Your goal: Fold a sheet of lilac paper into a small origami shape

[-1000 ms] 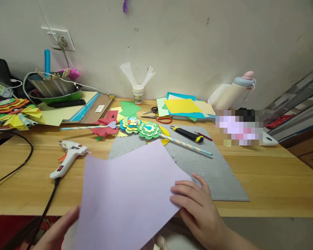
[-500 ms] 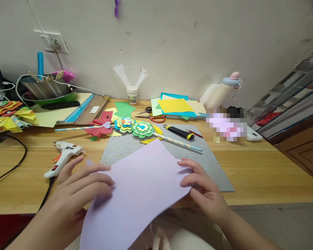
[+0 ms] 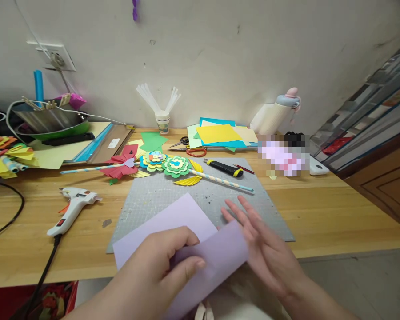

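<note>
A sheet of lilac paper (image 3: 183, 218) is bent over on itself near the table's front edge, its far part over the grey cutting mat (image 3: 130, 222). My left hand (image 3: 156, 262) pinches the curled-over part between thumb and fingers. Fingers stretched out, my right hand (image 3: 263, 244) stands just to the right of the paper's raised corner, with nothing gripped. Beyond the paper lie a striped paper stick (image 3: 226, 182) with a green layered paper flower (image 3: 176, 165), and a black and yellow utility knife (image 3: 223, 168).
A white glue gun (image 3: 73, 211) lies on the left, its cord over the table edge. Scissors (image 3: 190, 151), stacked coloured paper (image 3: 220, 133) and a paper cup (image 3: 162, 122) of white sticks stand at the back. A bottle (image 3: 280, 113) is at the back right.
The lilac paper went from nearly flat to folded over. My left hand moved right and now pinches it. My right hand let go of the paper's edge and spread its fingers.
</note>
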The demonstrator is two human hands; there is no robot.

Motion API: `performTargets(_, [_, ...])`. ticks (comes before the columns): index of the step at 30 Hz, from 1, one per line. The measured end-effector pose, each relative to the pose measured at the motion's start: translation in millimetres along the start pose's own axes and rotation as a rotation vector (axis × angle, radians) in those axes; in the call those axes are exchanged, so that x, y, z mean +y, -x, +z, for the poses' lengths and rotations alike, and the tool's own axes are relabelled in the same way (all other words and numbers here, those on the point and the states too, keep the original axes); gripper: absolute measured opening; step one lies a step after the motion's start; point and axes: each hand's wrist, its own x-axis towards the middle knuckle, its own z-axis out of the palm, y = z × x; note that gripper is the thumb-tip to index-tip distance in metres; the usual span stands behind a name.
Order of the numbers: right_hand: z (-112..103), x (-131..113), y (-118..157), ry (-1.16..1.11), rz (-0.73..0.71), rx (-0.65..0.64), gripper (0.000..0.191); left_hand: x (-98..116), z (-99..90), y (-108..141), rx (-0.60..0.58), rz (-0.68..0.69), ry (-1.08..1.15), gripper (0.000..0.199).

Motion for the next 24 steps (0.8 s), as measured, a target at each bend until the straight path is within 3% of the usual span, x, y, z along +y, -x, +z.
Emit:
performTargets(2, [-0.1,-3.9,-7.6,0.045,-0.004,0.050,0.054,7.0,0.8,-4.0,-0.096,-0.013,-0.038,0.018])
performTargets(5, [-0.1,-9.2,-22.7,0.219,0.115,-0.029,0.051,9.8,2.1,-5.9,-0.168,-0.053,-0.077,0.016])
performTargets(9, [5.4,-17.6,-41.6,0.442,0.204,-0.157,0.041,-8.1,-3.0,-16.2,-0.073,-0.082,-0.251,0.019])
performTargets(11, [9.2,-21.2,-47.5,0.494,0.187,-0.175,0.036,-24.0,-11.7,-28.0,0.041,0.000,-0.433,0.021])
performTargets(15, [13.5,-19.8,-50.8,0.635,0.141,-0.249,0.032,-53.1,-34.3,-55.7,0.157,-0.034,-0.567,0.023])
performTargets(18, [13.8,-11.1,-47.0,0.763,0.056,-0.275,0.034,-63.3,-43.6,-69.1,0.150,-0.071,-0.622,0.022])
performTargets(24, [16.3,-0.8,-34.0,0.956,-0.078,-0.290,0.036,-64.9,-44.3,-78.6,0.088,-0.225,-0.666,0.030])
